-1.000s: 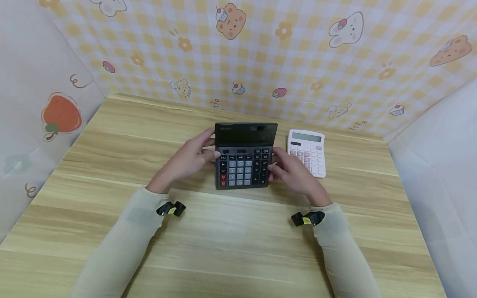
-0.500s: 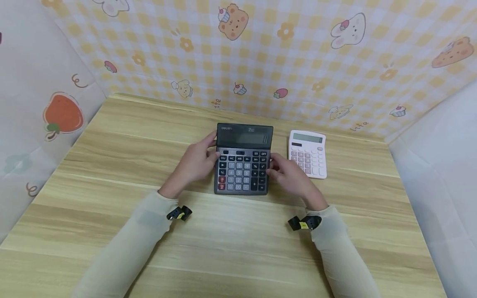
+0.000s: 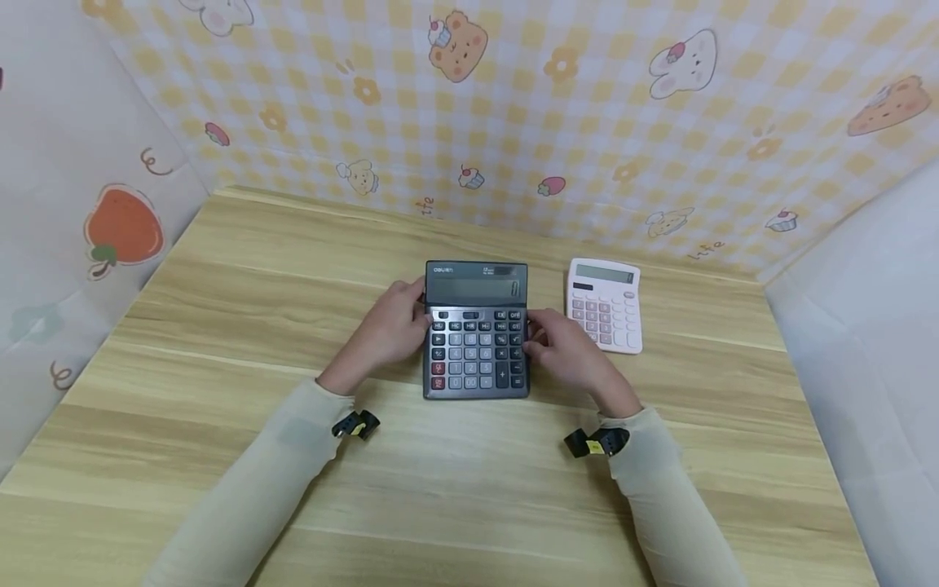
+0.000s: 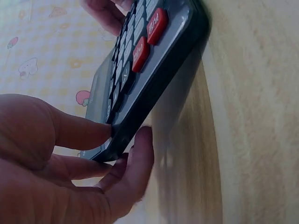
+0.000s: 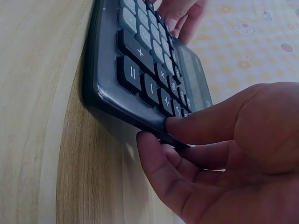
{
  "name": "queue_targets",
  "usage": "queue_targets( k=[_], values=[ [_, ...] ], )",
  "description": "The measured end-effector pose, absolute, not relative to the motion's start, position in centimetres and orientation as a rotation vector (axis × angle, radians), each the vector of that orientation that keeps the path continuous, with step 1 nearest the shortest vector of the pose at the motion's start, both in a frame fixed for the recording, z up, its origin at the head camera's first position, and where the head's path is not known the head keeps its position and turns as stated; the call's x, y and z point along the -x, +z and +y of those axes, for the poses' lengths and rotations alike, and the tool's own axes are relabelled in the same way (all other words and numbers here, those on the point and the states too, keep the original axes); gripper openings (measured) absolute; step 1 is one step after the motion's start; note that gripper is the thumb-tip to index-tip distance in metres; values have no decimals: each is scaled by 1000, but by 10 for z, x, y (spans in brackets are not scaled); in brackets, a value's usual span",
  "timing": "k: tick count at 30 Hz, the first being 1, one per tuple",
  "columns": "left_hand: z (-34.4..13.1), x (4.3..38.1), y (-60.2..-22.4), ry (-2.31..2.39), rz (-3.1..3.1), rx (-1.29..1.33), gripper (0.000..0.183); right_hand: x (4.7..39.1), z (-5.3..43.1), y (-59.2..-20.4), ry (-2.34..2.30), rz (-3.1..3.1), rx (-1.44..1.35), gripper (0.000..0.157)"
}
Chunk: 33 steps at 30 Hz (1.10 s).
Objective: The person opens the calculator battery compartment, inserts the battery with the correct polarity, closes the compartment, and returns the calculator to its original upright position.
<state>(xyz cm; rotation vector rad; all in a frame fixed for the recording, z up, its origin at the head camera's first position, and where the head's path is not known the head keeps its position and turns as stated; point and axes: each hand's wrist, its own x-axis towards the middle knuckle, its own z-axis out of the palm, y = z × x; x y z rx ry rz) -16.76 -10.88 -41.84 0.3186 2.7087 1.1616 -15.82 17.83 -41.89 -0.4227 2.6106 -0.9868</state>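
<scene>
A dark grey desk calculator [image 3: 477,350] with a tilted display and two red keys is held between both hands in the head view. My left hand [image 3: 392,326] grips its left edge, thumb on top and fingers beneath, as the left wrist view shows on the calculator [image 4: 145,79]. On the opposite side my right hand [image 3: 568,346] pinches the right edge; in the right wrist view its thumb presses the calculator [image 5: 110,93] near the keys with fingers curled below. The far end appears raised off the table, while the near edge sits at or close to the wood.
Just right of my right hand lies a smaller pink-and-white calculator [image 3: 605,281], partly behind that hand. Both stand on a wood-grain table [image 3: 440,489]. A yellow checked cloth wall [image 3: 513,122] rises at the back, with pale walls at the sides.
The dark calculator has come down and slightly toward me, its face tilting back so the screen reads more clearly. Both hands have kept their grip and moved with it. The pink calculator stays put.
</scene>
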Motion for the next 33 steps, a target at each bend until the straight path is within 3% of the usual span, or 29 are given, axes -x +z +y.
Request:
queue_targets(
  k=[21, 33],
  values=[
    [-111, 159, -423, 1094, 2635, -303, 59, 150, 178, -423, -950, 2591, 332, 51],
    [-108, 158, -420, 1234, 2568, -248, 61, 149, 176, -419, -1099, 2593, 321, 71]
  ],
)
